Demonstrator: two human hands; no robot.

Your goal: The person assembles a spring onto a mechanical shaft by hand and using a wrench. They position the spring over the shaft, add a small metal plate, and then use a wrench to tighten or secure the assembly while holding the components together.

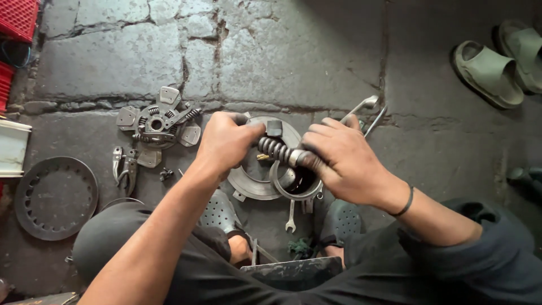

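My left hand point(226, 141) and my right hand point(341, 161) both grip a dark, greasy shaft with a coil spring point(276, 149) wound round it. They hold it level above a round metal clutch housing point(251, 183) that lies on the stone floor. A metal ring point(280, 189) sits under the right end of the shaft. The left hand closes on the shaft's left end, the right hand on its right end.
A clutch disc with springs and pads point(158, 121) lies at the left, pliers point(123, 166) and a flat round plate point(53, 197) beside it. A spanner point(291, 217) lies between my feet, a chrome wrench point(367, 107) behind my right hand. Green sandals point(494, 65) are top right, red crates point(17, 20) top left.
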